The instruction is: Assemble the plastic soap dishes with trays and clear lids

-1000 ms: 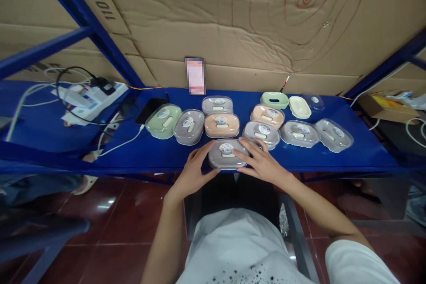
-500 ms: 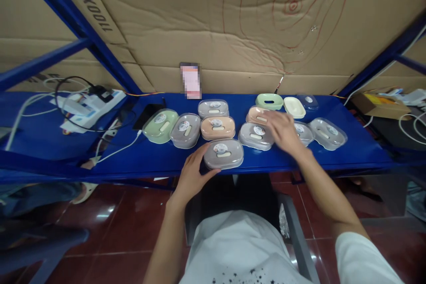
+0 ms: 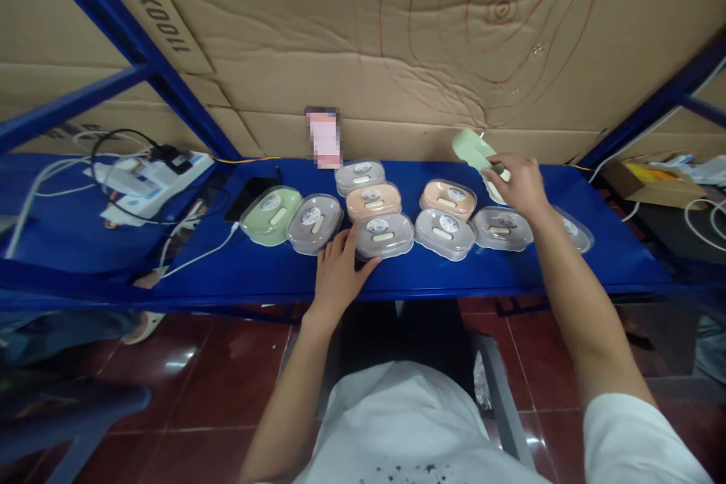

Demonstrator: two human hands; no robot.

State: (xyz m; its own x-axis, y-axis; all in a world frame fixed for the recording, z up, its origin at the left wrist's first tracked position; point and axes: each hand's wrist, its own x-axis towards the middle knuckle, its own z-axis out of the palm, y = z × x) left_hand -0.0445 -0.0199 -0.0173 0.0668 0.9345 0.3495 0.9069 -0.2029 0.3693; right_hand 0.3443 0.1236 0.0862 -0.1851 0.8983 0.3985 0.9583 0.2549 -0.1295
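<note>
My left hand (image 3: pixel 340 268) is closed around the left end of a grey soap box (image 3: pixel 391 242) with a clear lid, its thumb at the front. My right hand (image 3: pixel 519 180) pinches the end of a light green soap dish (image 3: pixel 470 147), raised and tilted above the back of the shelf. Just under my right fingers is a cream soap dish (image 3: pixel 497 190), partly covered by them. An orange soap box (image 3: pixel 373 200) touches the back of the grey one. To its right are another orange soap box (image 3: pixel 448 197) and another grey soap box (image 3: pixel 445 234).
A green soap box (image 3: pixel 271 215) and more grey ones stand on the blue shelf (image 3: pixel 272 272). A phone (image 3: pixel 324 138) leans on the cardboard at the back. A dark phone (image 3: pixel 252 197), cables and a power strip (image 3: pixel 170 185) lie left. An open carton (image 3: pixel 646 181) is right.
My left hand has slid the grey soap box back against the orange one. My right hand has left the orange box and lifted the green dish. Some boxes on the right have shifted.
</note>
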